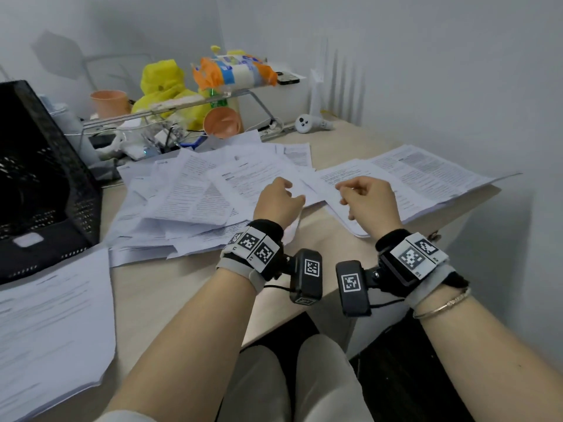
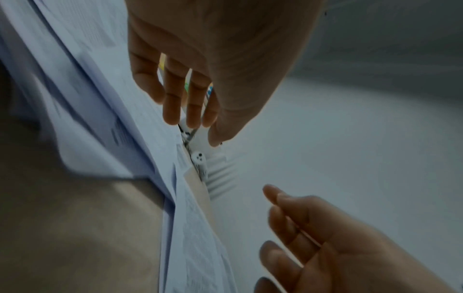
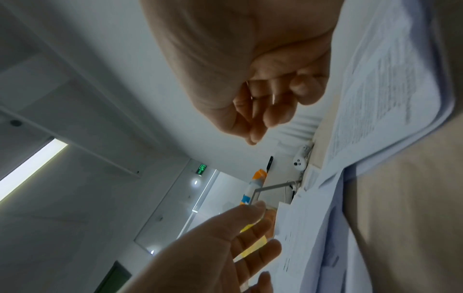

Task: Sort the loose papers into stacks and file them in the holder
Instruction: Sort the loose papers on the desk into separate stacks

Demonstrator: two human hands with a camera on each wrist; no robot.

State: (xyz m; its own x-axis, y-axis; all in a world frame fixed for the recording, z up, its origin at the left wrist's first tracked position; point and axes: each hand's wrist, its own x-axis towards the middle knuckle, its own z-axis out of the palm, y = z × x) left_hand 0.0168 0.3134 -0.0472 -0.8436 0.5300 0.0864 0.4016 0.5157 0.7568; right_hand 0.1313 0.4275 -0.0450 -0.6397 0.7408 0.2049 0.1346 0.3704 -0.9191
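Note:
Loose printed papers [image 1: 189,196] lie in a messy overlapping pile on the middle of the beige desk [image 1: 170,287]. More sheets [image 1: 426,175] are spread to the right, overhanging the desk's edge. A squared stack [image 1: 51,324] sits at the near left. The black mesh holder [image 1: 45,178] stands at the left, tilted back. My left hand [image 1: 292,193] hovers over the pile's right edge with loosely bent fingers and holds nothing. My right hand [image 1: 347,193] hovers beside it over the right sheets, loosely curled and also empty. The left wrist view shows the left hand [image 2: 195,126] relaxed above the paper; the right wrist view shows the right hand [image 3: 263,123] curled.
At the back stand two orange cups [image 1: 111,102] [image 1: 224,121], a yellow bag [image 1: 164,83], a raised shelf with packets [image 1: 234,68], cables and a white controller [image 1: 310,123]. Walls close the back and right. My knees are below the desk's near edge.

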